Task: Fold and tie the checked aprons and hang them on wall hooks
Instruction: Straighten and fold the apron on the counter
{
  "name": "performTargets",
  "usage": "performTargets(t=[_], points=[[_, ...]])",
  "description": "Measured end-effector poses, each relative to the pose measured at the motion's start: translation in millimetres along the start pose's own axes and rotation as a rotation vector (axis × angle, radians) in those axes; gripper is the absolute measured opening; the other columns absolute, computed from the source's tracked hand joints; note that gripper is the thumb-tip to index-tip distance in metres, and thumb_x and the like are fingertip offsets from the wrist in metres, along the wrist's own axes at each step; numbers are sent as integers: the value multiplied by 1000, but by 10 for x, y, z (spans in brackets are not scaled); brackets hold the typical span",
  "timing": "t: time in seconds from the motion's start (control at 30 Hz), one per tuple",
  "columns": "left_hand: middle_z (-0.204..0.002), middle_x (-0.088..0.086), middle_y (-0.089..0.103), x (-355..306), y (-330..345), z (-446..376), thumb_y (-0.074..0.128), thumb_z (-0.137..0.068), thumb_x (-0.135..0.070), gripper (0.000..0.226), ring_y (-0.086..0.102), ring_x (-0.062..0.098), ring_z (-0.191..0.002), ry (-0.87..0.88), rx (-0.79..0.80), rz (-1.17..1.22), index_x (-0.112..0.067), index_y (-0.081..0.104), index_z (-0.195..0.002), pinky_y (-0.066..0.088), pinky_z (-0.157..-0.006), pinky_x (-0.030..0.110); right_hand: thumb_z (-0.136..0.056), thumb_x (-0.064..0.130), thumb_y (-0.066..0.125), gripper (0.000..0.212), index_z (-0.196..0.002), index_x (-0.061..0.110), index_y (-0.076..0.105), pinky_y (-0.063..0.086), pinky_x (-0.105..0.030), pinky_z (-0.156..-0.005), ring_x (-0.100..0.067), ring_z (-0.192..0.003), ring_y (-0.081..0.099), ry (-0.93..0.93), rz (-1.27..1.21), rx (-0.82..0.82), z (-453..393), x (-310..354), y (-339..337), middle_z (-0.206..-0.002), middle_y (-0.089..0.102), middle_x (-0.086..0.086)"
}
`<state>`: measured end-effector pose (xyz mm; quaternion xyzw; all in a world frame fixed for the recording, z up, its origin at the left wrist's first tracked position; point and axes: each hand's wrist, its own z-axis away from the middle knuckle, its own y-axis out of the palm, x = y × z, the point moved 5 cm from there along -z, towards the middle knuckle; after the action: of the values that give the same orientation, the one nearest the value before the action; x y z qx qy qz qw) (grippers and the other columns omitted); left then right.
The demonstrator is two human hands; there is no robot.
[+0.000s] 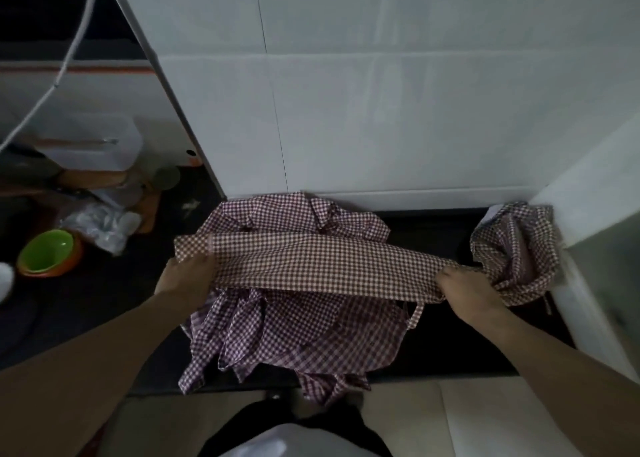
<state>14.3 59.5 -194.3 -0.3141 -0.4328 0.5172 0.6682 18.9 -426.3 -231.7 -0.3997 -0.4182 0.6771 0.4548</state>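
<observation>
While both hands, left hand (188,276), right hand (464,292), hold folded apron (311,262) taut, apron heap (294,339) beneath, green bowl (46,252) left.

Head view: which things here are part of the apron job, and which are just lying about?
Job: folded checked apron stretched between left hand and right hand; apron pile beneath; bunched apron at right.
Lying about: green bowl; plastic bag; white container.
</observation>
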Motion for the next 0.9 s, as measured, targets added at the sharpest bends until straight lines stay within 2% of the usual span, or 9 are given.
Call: performTargets(t=[0.1,0.17,0.27,0.33,0.4,0.53,0.7,0.83,0.9], points=[[-139,9,39,79,102,-27,63,-85,-50,76,45,31,-127,-105,-55,92,-16,26,-143,41,-102,50,-95,19,53,17,-109,21,62,50,-31,-88,-19,-103,62,10,-22,87,-23,-31,61,-117,63,-2],[-150,16,26,141,208,-47,66,-79,-56,93,36,39,-135,-184,27,241,-16,20,-149,37,-105,57,-98,19,50,21,-115,17,62,50,-35,-87,-24,-104,62,25,-49,101,-58,-64,84,-118,64,-6],[-163,19,4,286,562,-287,55,-63,-71,111,8,47,-148,-66,141,640,-14,29,-154,18,-119,59,-96,25,54,21,-115,21,60,49,-32,-93,-20,-107,60,26,-16,198,-79,-64,145,-123,61,-4],[-160,11,24,381,471,-294,67,-66,-68,105,25,39,-146,-106,17,942,-15,36,-152,31,-116,48,-96,24,54,19,-114,22,60,49,-32,-92,-20,-105,60,45,-19,206,-102,-66,142,-121,61,-3],[-145,7,45,387,260,-194,68,-85,-54,81,45,34,-133,-230,-20,1074,-12,40,-148,39,-105,37,-98,20,51,20,-114,18,63,52,-36,-87,-25,-100,63,69,-43,157,-123,-76,85,-114,65,-7],[-134,19,54,422,200,-141,71,-82,-54,86,54,43,-122,-378,-104,1030,-15,31,-147,45,-101,48,-95,13,53,22,-112,15,66,53,-38,-81,-29,-97,65,80,29,171,-89,-35,2,-107,67,-9],[-109,25,62,420,6,-87,50,-99,-46,58,58,45,-109,-574,-371,1093,8,55,-118,45,-85,44,-97,16,54,22,-118,14,62,51,-36,-89,-28,-106,63,146,46,274,-97,60,-35,-118,64,-10],[-126,33,56,442,72,-82,36,-105,-34,53,53,48,-117,-703,-230,1093,12,52,-124,44,-90,45,-99,26,54,31,-128,13,52,43,-31,-100,-24,-120,55,221,-12,334,-150,55,-24,-135,54,-8],[-121,33,57,504,-4,-45,35,-106,-32,44,55,49,-111,-661,-317,1036,8,49,-121,41,-81,46,-100,26,53,33,-129,12,53,42,-30,-99,-23,-121,55,246,-80,322,-133,47,-48,-136,54,-8]])
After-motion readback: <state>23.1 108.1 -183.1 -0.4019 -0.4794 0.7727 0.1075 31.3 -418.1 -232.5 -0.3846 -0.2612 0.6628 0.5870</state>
